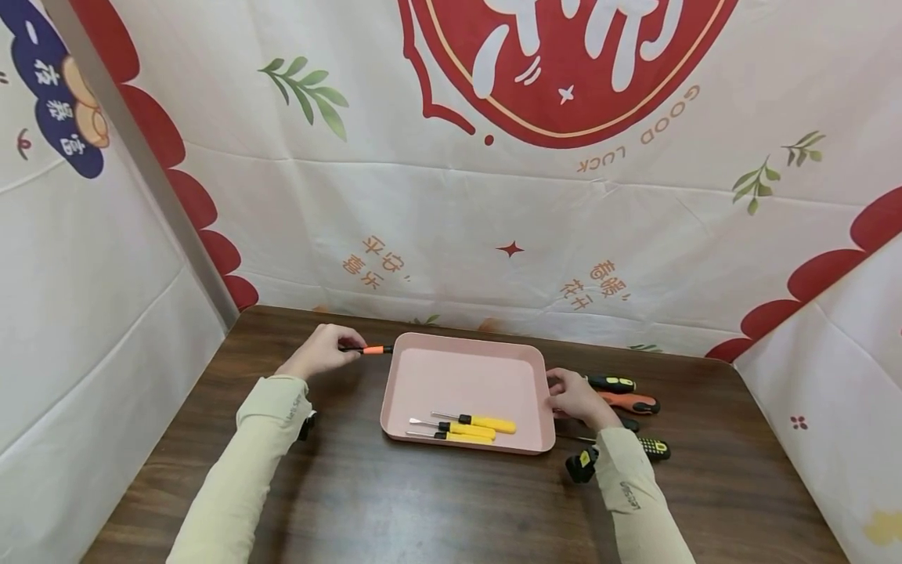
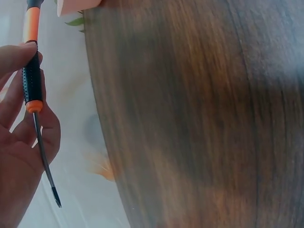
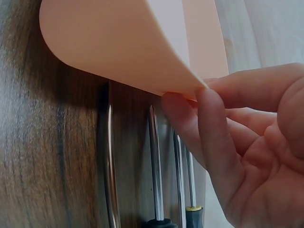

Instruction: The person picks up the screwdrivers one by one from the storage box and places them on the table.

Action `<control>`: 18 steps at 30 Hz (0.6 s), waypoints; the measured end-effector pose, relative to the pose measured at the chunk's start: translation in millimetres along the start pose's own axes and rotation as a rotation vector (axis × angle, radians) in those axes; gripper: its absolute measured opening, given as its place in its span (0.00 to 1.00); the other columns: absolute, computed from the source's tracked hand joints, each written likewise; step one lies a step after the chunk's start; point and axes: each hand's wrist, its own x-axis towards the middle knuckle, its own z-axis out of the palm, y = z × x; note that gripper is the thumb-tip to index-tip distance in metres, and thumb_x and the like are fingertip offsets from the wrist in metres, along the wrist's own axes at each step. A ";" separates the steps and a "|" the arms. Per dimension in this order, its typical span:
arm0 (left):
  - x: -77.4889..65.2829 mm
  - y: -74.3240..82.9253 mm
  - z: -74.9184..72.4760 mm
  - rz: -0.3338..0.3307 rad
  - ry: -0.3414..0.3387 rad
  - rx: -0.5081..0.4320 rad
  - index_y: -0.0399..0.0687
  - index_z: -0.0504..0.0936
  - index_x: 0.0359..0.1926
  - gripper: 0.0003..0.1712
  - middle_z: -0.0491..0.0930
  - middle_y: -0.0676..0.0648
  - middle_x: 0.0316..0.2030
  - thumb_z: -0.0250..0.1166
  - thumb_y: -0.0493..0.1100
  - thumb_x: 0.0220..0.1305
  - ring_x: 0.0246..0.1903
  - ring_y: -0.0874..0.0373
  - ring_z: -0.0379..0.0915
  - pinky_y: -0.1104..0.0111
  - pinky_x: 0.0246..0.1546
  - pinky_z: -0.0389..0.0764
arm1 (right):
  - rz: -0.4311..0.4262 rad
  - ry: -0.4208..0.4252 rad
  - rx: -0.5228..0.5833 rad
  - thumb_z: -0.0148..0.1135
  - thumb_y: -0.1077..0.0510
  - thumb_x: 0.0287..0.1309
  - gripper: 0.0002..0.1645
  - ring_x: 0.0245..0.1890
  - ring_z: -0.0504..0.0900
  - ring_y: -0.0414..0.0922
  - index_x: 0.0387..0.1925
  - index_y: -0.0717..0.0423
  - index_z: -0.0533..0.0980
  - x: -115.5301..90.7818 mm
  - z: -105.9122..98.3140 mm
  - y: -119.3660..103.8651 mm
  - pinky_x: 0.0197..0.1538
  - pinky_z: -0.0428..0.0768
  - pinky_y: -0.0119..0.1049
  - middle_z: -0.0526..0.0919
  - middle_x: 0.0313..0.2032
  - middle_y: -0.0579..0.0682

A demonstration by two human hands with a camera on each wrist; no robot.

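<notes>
My left hand (image 1: pixel 328 350) holds a screwdriver (image 2: pixel 32 80) with an orange and black handle, left of a pink tray (image 1: pixel 465 376). In the left wrist view, thumb and fingers pinch its handle while the metal shaft points down past the palm. My right hand (image 1: pixel 576 398) is at the tray's right side; the right wrist view shows its fingers (image 3: pixel 213 109) pinching the rim. Inside the tray, along its near side, lie several small screwdrivers (image 1: pixel 461 431) with yellow and black handles.
Right of the tray several larger screwdrivers lie side by side, among them an orange-handled one (image 1: pixel 634 403) and a black and yellow one (image 1: pixel 611 384). Their shafts (image 3: pixel 156 166) reach towards the tray. A printed cloth (image 1: pixel 451 211) hangs behind the brown table (image 1: pixel 423 509).
</notes>
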 end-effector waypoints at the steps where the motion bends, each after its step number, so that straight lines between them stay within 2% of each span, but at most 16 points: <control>1: 0.1 -1.4 0.4 0.003 -0.001 0.006 0.40 0.84 0.33 0.08 0.82 0.49 0.29 0.64 0.31 0.49 0.31 0.58 0.75 0.63 0.36 0.75 | -0.001 0.000 0.001 0.56 0.71 0.49 0.34 0.22 0.78 0.43 0.59 0.72 0.58 0.3 0.0 -0.1 0.28 0.79 0.39 0.78 0.34 0.62; 5: -0.2 -7.8 1.7 0.006 0.001 0.034 0.43 0.84 0.32 0.08 0.82 0.50 0.29 0.64 0.31 0.48 0.30 0.59 0.74 0.63 0.35 0.75 | -0.007 -0.002 0.001 0.55 0.71 0.50 0.34 0.23 0.78 0.43 0.59 0.72 0.58 3.0 0.5 1.7 0.28 0.79 0.38 0.78 0.35 0.63; 11: -2.2 -15.2 5.1 -0.055 0.010 0.037 0.42 0.84 0.32 0.08 0.82 0.49 0.28 0.64 0.30 0.48 0.30 0.58 0.74 0.63 0.35 0.75 | -0.007 0.028 -0.018 0.54 0.70 0.49 0.33 0.21 0.77 0.42 0.59 0.72 0.59 5.5 2.4 4.3 0.27 0.79 0.37 0.78 0.33 0.61; 18: 1.9 -16.7 12.5 -0.079 0.002 0.050 0.41 0.84 0.32 0.08 0.82 0.48 0.30 0.63 0.31 0.50 0.32 0.57 0.75 0.61 0.37 0.76 | -0.008 0.057 -0.020 0.52 0.71 0.50 0.32 0.19 0.75 0.43 0.59 0.71 0.59 3.7 4.5 8.4 0.25 0.78 0.38 0.79 0.33 0.60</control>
